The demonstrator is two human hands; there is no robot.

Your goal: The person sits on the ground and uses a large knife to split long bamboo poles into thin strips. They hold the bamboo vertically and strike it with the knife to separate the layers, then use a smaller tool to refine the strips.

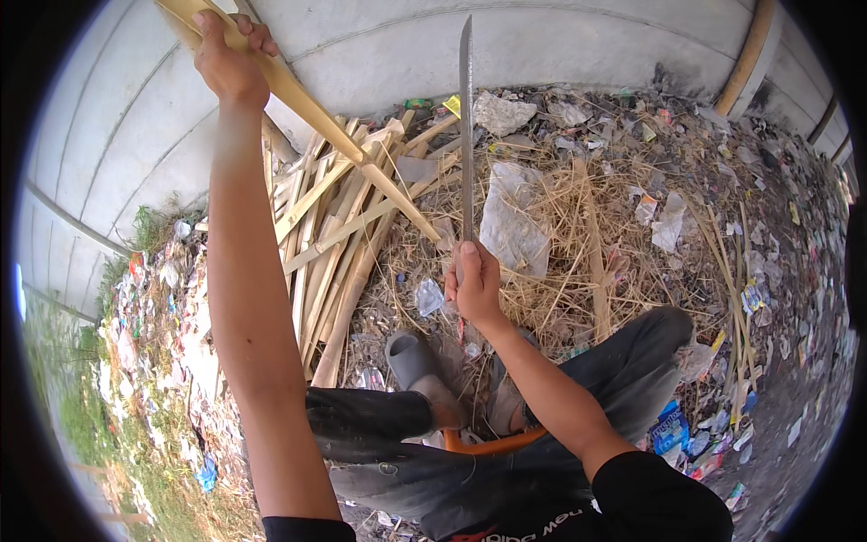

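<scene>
Bamboo [319, 119] slants through left grip [230, 65]; blade [467, 126] extends beyond right grip [475, 282].

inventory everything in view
Bamboo piece: one, yellow, upper left
Long blade: one, grey, upper centre
Bamboo strips: many, pale, mid-left
Sheet: one, whitish, right of blade
Dry stalks: many, tan, mid-right
Litter: uncountable, mixed, across ground
Wall: one, grey, top
Plants: several, green, left edge
Curved bar: one, orange, lower centre
Clogs: two, grey, lower centre
Trousers, shirt: one each, dark, bottom
Left hand: one, bare, on bamboo piece
Right hand: one, bare, on blade
</scene>
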